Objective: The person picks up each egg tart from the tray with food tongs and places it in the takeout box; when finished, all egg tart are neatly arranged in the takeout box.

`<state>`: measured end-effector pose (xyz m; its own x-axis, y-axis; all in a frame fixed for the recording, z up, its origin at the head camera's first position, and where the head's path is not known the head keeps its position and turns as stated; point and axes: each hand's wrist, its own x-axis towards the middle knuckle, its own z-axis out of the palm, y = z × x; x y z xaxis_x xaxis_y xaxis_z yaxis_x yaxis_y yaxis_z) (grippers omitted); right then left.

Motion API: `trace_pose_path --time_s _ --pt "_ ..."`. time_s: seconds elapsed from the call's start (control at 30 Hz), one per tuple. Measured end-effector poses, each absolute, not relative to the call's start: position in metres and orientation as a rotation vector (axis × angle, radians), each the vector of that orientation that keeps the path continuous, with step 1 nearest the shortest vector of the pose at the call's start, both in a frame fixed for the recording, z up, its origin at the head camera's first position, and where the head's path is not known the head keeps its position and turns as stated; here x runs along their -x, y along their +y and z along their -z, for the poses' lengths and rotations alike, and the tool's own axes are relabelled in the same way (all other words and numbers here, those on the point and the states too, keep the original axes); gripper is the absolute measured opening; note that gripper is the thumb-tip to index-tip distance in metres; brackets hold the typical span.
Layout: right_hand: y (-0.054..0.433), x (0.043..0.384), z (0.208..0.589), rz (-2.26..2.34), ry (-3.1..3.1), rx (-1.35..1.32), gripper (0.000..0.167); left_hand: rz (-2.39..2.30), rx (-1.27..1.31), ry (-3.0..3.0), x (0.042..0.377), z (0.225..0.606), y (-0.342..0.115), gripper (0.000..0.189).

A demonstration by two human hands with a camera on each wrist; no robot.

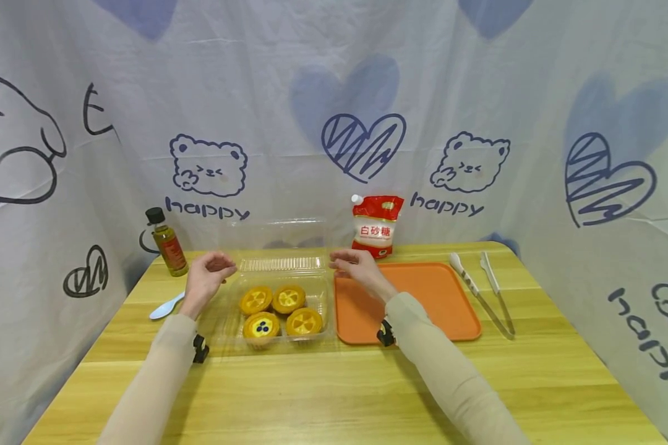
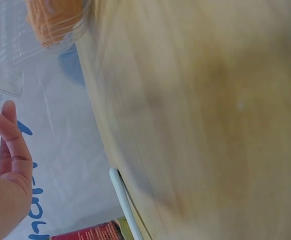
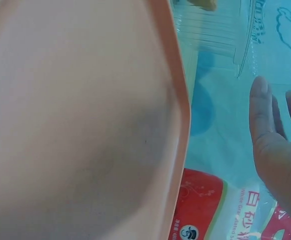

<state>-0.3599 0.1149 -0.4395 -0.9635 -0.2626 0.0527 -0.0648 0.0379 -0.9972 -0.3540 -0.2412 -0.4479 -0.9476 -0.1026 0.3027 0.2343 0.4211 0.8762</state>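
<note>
A transparent plastic clamshell box (image 1: 231, 334) stands with its lid (image 1: 281, 238) raised at the back. Inside lie several egg tarts (image 1: 304, 321), one topped with blueberries. My left hand (image 1: 206, 278) is at the left side of the lid, fingers loosely bent; in the left wrist view its fingertips (image 2: 8, 106) come close to the lid's corner, and I cannot tell whether they touch. On the other side, my right hand (image 1: 359, 271) hovers above the orange tray's left part. Its fingertips (image 3: 259, 86) point toward the lid's edge in the right wrist view, with a small gap showing.
An orange tray (image 1: 423, 303) lies right of the box, with metal tongs (image 1: 492, 306) beyond it. Behind the tray stands a red and white sugar pouch (image 1: 375, 228). A dark-capped oil bottle (image 1: 171, 247) and a pale spoon (image 1: 166, 307) are on the left of the wooden table (image 1: 312, 395).
</note>
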Motion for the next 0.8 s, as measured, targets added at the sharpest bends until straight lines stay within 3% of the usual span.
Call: trace_pose_path --time_s 0.53,0.8 --pt "0.111 0.355 0.428 2.106 2.044 0.216 0.034 1.373 0.174 -2.400 0.344 0.451 -0.246 0.012" --pt "0.114 0.347 0.432 2.068 2.021 0.234 0.034 1.476 0.164 -2.419 0.335 0.450 -0.252 0.026"
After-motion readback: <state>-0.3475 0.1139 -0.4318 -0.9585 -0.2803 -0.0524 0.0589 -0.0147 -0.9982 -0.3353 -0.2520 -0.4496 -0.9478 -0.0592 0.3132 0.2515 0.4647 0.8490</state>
